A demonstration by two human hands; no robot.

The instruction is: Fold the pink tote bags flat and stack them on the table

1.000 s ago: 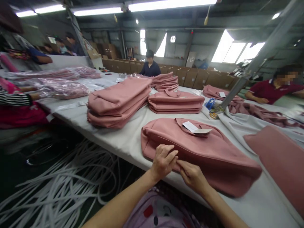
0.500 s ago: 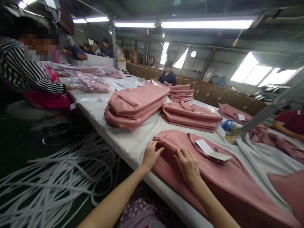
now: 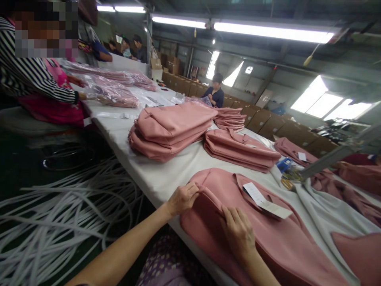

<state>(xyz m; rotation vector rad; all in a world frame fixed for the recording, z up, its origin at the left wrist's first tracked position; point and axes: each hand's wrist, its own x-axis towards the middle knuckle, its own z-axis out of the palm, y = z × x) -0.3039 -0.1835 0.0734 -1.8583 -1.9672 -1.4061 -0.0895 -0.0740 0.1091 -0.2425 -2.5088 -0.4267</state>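
Observation:
A pink fabric bag (image 3: 268, 234) lies flat on the white table (image 3: 166, 174) in front of me, with a white paper tag (image 3: 264, 200) on top. My left hand (image 3: 182, 198) pinches the bag's left end, fingers curled closed on the fabric. My right hand (image 3: 239, 234) rests on the bag just to the right, fingers pressed along a raised seam or fold.
Two stacks of folded pink bags (image 3: 169, 129) (image 3: 239, 149) lie further along the table. A person in a striped top (image 3: 32, 75) works at the left with bagged pink goods (image 3: 113, 93). White tubing (image 3: 59, 214) covers the floor. A blue object (image 3: 284, 165) lies by more pink fabric.
My left hand went from open on the bag's end to pinching it. The right hand slid slightly toward me along the seam. The view shifted a little left.

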